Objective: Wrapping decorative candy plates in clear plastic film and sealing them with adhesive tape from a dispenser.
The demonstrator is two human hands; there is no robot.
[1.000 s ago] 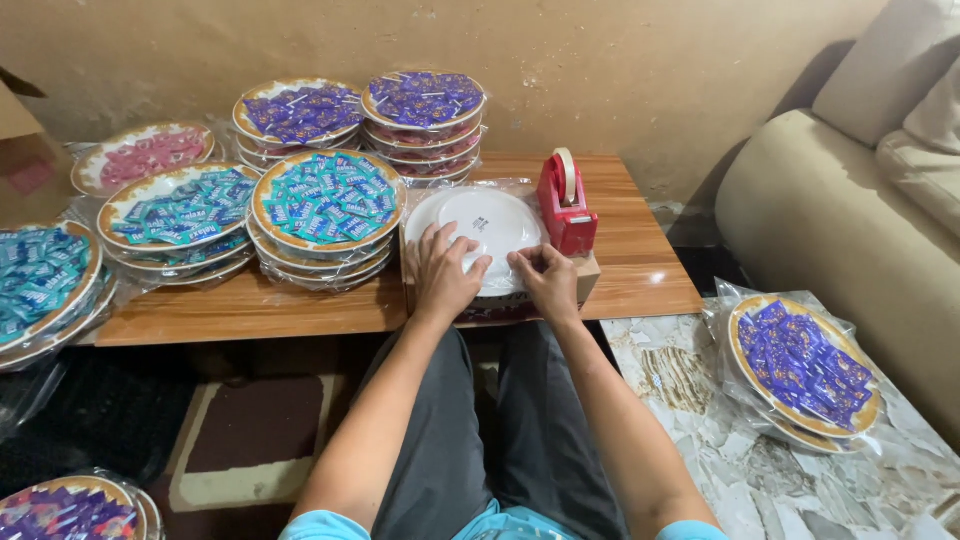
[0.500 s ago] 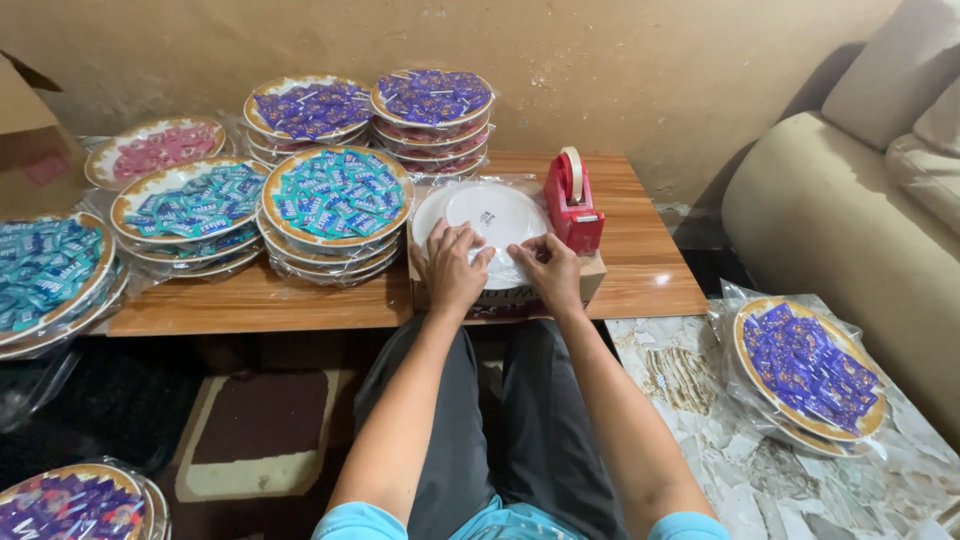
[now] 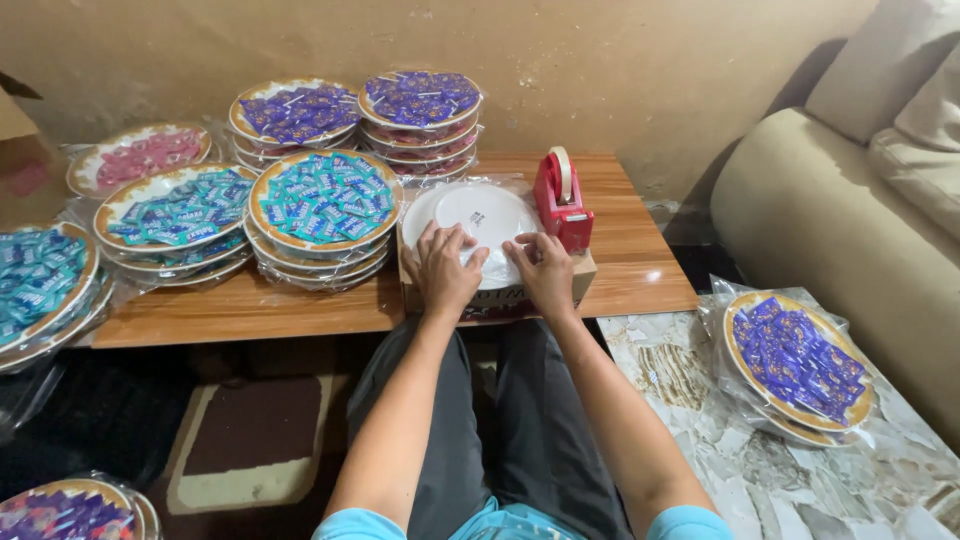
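Where the wooden desk (image 3: 300,310) meets the tan wall, stacks of candy plates (image 3: 322,200) crowd its 9 o'clock side. At 12 o'clock from both hands, an upturned white plate (image 3: 485,215) lies wrapped on a cardboard box (image 3: 500,297); left hand (image 3: 445,268) and right hand (image 3: 545,272) press it flat-fingered, gripping nothing.

A low wooden table (image 3: 300,310) carries stacks of wrapped plates of sweets: purple-filled stacks (image 3: 420,105) at the back, blue-filled stacks (image 3: 322,200) nearer the front, and a pink-filled plate (image 3: 140,157) at the far left. A cardboard box (image 3: 585,272) rests at the table's front edge. Beside the table, the marble-patterned floor (image 3: 700,420) holds more wrapped plates of purple sweets (image 3: 797,355).
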